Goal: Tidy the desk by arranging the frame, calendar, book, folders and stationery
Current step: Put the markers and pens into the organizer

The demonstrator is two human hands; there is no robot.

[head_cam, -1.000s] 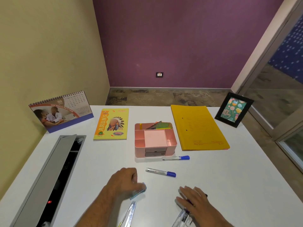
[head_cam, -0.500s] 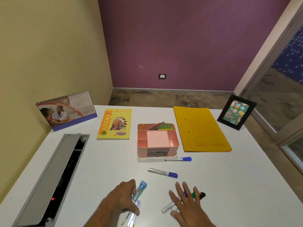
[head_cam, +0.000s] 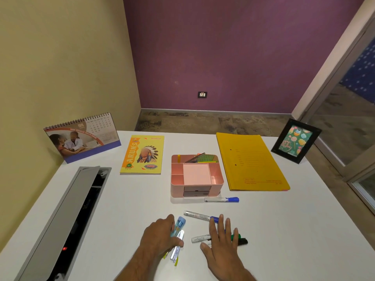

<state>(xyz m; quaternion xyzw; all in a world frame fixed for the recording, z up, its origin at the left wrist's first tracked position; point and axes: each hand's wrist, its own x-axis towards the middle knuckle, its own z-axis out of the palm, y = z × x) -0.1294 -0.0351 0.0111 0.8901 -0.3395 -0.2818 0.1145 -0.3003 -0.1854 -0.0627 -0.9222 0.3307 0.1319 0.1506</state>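
On the white desk [head_cam: 284, 230], my left hand [head_cam: 159, 238] is closed around a light blue pen [head_cam: 179, 225] and a few silver and yellow pens [head_cam: 177, 251]. My right hand [head_cam: 221, 242] lies flat, fingers spread, over markers [head_cam: 199, 238] with green and black caps [head_cam: 240, 239]. Its fingertips touch a blue-capped marker [head_cam: 197, 215]. Another blue-capped marker [head_cam: 222, 199] lies in front of the pink organiser [head_cam: 217, 177]. The calendar [head_cam: 81, 138], yellow book [head_cam: 143, 155], yellow folders [head_cam: 251, 163] and black frame [head_cam: 296, 140] stand along the back.
An open grey cable tray [head_cam: 60, 220] runs along the desk's left side, with a red light inside. A yellow wall borders the left edge. The desk's right edge drops off beside a glass door.
Both hands have slid away from me along the desk, taking the pens and markers toward the organiser. My right hand's fingertips now reach the blue-capped marker.
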